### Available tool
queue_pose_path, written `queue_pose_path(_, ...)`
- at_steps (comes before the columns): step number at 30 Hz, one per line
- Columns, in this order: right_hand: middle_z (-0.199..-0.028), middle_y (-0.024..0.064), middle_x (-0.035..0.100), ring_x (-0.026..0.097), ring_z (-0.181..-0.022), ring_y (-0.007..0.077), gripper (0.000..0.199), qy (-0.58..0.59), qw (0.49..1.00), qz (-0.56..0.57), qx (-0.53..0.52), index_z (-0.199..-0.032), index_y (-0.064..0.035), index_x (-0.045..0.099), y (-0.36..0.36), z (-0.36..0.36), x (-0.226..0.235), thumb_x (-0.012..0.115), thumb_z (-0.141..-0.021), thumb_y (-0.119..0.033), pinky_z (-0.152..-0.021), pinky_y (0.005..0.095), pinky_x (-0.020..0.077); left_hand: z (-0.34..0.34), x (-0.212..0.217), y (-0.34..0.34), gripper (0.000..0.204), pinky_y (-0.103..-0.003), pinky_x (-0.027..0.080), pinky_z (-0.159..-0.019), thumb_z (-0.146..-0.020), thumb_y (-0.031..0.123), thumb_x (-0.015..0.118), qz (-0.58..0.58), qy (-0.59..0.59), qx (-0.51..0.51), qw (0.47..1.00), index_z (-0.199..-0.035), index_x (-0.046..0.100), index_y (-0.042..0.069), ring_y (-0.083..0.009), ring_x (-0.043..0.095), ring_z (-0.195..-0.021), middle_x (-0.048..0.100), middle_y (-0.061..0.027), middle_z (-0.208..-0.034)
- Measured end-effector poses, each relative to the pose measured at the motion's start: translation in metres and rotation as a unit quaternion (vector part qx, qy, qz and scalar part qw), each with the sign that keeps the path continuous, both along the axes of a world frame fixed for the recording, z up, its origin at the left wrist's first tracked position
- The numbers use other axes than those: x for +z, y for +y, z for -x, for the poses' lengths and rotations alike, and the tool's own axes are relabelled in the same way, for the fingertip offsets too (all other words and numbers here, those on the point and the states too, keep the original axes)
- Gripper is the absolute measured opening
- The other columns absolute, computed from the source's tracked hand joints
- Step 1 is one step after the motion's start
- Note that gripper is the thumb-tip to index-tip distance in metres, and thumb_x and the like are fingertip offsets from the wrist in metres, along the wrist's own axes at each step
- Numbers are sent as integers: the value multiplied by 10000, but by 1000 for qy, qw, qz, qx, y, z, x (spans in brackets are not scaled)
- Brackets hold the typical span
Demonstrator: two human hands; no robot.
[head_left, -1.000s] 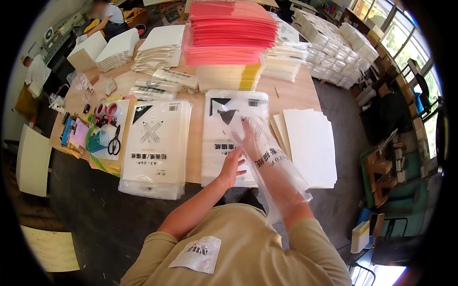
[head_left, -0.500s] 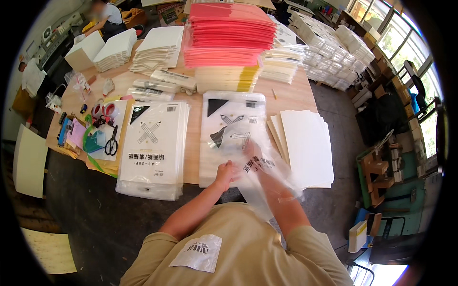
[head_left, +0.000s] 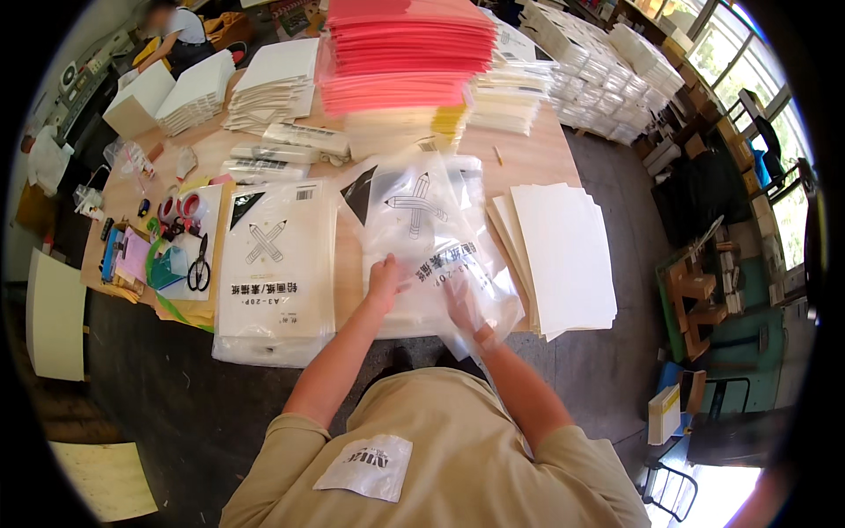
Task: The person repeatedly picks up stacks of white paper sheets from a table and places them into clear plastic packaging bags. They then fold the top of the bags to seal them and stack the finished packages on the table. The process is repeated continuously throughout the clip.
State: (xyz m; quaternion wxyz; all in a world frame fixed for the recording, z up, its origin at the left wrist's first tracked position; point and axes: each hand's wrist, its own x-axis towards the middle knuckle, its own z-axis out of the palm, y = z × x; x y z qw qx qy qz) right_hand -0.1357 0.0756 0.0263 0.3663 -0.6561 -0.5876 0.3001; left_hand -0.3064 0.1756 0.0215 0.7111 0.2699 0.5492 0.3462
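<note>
A clear plastic bag (head_left: 418, 207), printed with crossed pencils and a dark corner, is lifted at a tilt over a pile of similar bags (head_left: 473, 189) in the middle of the table. At its left edge my left hand (head_left: 385, 280) is closed on the film. My right hand (head_left: 459, 308) shows blurred through the plastic, inside the bag's near end up to the wrist, its fingers seeming stretched out. To the right lies a stack of white paper sheets (head_left: 563, 255). On the left is a pile of printed bags with white sheets in them (head_left: 275, 308).
Tall red packets (head_left: 405, 62) stand at the back, beside white paper stacks (head_left: 277, 79). Scissors (head_left: 200, 264) and tape rolls (head_left: 192, 206) lie at the left. Wrapped bundles (head_left: 607, 66) are piled beyond the table. Another person (head_left: 183, 40) is at the far left.
The bag has swung left and away from me and lies flatter over the pile. My left hand has shifted left and slightly forward; my right hand has come nearer to me inside the bag.
</note>
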Motion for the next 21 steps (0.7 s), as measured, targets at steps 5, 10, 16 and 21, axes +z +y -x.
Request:
queue_pose_path(5,-1552,286,243,267,-1433,436,689,-18,993,-110,34,-1506,44,217,-54,-3,-8,590,-940,-83,-1137,405,318,25,-34,15,421,-411,607,-718,-1049,377,399,17,24,-53,998,-1203,552,17,-238,652,-927,654,-109,-1074)
queue_pose_path(10,-1593,211,204,320,-1421,377,794,-118,978,71,159,-1542,-57,193,-81,-16,6,651,-906,-185,-1139,413,328,29,-51,27,409,-420,601,-698,-1043,390,412,35,34,-44,998,-1182,555,32,-242,659,-843,663,-104,-1000)
queue_pose_path(16,-1590,213,209,306,-1429,371,754,-17,944,195,265,-1544,-36,159,-133,-38,-18,583,-962,-261,-1159,405,302,23,-46,23,286,-383,603,-648,-991,314,564,1,78,5,997,-1044,548,34,-218,672,-784,664,-105,-938)
queue_pose_path(21,-1486,224,421,440,-1366,317,548,110,934,218,260,-1465,-25,392,-168,-93,-28,550,-994,-256,-1113,366,366,27,-52,9,294,-329,561,-616,-910,255,688,-128,200,77,968,-1028,570,13,-209,674,-751,665,-104,-903)
